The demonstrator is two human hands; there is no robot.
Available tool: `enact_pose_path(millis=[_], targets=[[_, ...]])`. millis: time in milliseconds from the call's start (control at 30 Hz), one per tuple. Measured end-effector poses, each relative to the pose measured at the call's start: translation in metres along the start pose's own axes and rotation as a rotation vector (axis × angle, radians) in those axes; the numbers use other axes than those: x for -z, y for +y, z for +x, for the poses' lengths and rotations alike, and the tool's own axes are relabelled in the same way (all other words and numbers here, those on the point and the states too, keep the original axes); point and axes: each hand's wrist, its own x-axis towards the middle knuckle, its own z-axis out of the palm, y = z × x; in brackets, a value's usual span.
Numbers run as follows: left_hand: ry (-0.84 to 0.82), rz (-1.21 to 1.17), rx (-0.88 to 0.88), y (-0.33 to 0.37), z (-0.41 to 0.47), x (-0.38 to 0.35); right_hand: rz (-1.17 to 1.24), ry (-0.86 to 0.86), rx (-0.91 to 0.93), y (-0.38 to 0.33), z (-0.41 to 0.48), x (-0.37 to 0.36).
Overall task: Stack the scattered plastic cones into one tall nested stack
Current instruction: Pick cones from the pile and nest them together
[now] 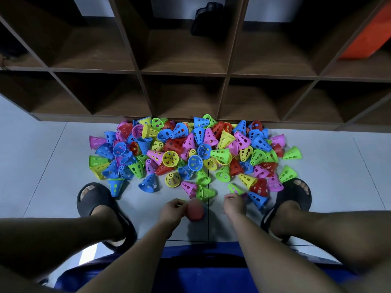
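The left hand [172,210] gripped a blurred red plastic cone [195,212] over the pale tiled floor [53,166]. The right hand [234,205] was beside it with curled fingers; whether it held anything could not be told. The heap of perforated coloured plastic cones [190,153] lay just ahead, against the dark wooden shelf unit [184,72].
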Motion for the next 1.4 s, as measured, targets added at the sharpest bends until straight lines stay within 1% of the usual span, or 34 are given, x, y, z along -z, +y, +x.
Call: enact_pose_path(millis=[100, 300, 467, 633, 800, 900, 1000, 1100, 1200, 1267, 1400], targets=[[0.022, 0.009, 0.036, -0.005, 0.008, -0.001, -0.028, 0.084, 0.008, 0.001, 0.009, 0.007], [0.078, -0.045, 0.156, -0.015, 0.025, -0.007, -0.045, 0.105, -0.009, 0.005, 0.028, 0.006], [0.116, -0.036, 0.143, -0.024, 0.039, -0.014, -0.123, 0.205, -0.037, 0.003, 0.039, 0.013], [0.146, -0.067, 0.127, -0.022, 0.045, -0.016, -0.05, 0.158, -0.031, 0.003, 0.045, 0.015], [0.182, 0.08, 0.057, -0.02, 0.048, -0.015, 0.055, 0.175, -0.009, -0.001, 0.039, 0.016], [0.203, 0.068, 0.03, -0.019, 0.05, -0.013, 0.064, 0.199, 0.02, -0.001, 0.032, 0.019], [0.264, 0.139, -0.014, -0.019, 0.058, -0.011, 0.085, 0.182, 0.017, 0.001, 0.023, 0.023], [0.323, 0.203, -0.02, -0.012, 0.062, -0.01, 0.187, 0.117, -0.024, 0.0, 0.016, 0.027], [0.374, 0.199, -0.022, -0.005, 0.066, -0.007, 0.36, -0.013, -0.029, -0.011, 0.002, 0.03], [0.341, 0.258, -0.031, -0.005, 0.07, -0.003, 0.433, -0.101, -0.047, -0.018, -0.008, 0.03], [0.203, 0.49, -0.028, -0.012, 0.083, 0.008, 0.541, -0.338, -0.132, -0.024, -0.023, 0.026]])
